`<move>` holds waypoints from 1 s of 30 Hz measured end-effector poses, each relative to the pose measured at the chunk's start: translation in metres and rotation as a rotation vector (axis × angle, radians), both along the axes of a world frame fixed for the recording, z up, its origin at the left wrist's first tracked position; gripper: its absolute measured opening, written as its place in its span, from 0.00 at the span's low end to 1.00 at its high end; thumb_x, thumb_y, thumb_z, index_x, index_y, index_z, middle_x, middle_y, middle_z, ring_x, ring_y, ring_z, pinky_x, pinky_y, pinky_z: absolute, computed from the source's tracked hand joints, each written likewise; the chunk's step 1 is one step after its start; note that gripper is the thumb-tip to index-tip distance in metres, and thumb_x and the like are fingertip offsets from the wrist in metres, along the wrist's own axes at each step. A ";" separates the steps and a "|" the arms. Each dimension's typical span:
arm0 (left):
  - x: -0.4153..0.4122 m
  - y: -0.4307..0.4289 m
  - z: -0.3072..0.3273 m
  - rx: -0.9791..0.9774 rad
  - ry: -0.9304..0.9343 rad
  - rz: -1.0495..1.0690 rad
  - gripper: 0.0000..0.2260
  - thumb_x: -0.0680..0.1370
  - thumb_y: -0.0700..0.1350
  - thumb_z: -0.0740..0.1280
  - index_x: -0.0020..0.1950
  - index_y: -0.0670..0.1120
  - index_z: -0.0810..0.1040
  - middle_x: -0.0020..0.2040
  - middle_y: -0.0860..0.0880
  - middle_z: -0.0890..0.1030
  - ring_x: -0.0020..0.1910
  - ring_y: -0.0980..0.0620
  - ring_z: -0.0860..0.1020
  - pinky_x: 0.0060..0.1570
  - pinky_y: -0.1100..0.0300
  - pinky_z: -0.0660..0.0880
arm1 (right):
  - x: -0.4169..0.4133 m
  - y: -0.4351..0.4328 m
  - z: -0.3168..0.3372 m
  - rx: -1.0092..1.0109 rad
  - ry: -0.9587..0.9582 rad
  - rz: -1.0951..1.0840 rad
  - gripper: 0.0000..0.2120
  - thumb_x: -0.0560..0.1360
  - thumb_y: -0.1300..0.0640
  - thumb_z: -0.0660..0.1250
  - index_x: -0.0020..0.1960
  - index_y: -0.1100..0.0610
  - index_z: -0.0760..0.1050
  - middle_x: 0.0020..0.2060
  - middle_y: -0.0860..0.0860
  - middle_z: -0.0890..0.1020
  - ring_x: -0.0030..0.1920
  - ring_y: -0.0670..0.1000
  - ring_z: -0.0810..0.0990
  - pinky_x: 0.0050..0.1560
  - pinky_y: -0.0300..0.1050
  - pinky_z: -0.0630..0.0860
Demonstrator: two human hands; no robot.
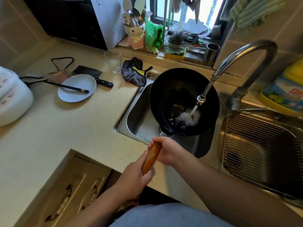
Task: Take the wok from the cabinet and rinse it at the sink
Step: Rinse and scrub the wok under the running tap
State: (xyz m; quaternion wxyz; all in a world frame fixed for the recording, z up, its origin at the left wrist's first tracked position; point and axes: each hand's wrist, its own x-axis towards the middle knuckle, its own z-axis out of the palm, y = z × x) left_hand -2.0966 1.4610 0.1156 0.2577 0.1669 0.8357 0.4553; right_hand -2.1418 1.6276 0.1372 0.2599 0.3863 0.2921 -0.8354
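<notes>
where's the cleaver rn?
Head view, left of the sink: the cleaver lies flat on the counter, its blade partly under the far rim of the white plate, just left of the empty glass.

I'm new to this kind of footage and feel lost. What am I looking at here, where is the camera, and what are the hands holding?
There is no machine: one camera worn on a person's head looks down at their bare hands. Both the left hand and the right hand grip the wooden handle of a black wok, held over the sink. Water from the faucet splashes into it. On the counter lie a white plate with chopsticks across it, a cleaver, a glass and a dark cloth.
</notes>
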 end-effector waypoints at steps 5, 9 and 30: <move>0.000 0.002 -0.003 -0.040 0.058 -0.021 0.27 0.76 0.54 0.64 0.73 0.64 0.61 0.33 0.47 0.78 0.26 0.54 0.76 0.26 0.56 0.75 | -0.001 0.001 -0.002 0.014 0.012 -0.007 0.05 0.78 0.64 0.60 0.43 0.61 0.71 0.33 0.55 0.72 0.36 0.52 0.74 0.55 0.49 0.71; -0.002 0.005 -0.002 -0.077 0.104 -0.026 0.28 0.77 0.54 0.63 0.76 0.59 0.59 0.33 0.50 0.78 0.28 0.55 0.77 0.27 0.60 0.75 | -0.004 0.004 -0.002 0.021 0.012 -0.017 0.06 0.76 0.65 0.60 0.40 0.61 0.71 0.32 0.55 0.72 0.35 0.52 0.73 0.52 0.48 0.72; -0.010 -0.019 0.031 0.199 -0.340 -0.005 0.20 0.75 0.44 0.68 0.67 0.56 0.75 0.36 0.49 0.76 0.30 0.51 0.73 0.30 0.57 0.72 | 0.015 0.003 -0.005 0.037 0.117 0.089 0.05 0.78 0.67 0.62 0.53 0.66 0.72 0.47 0.60 0.76 0.47 0.55 0.81 0.50 0.54 0.80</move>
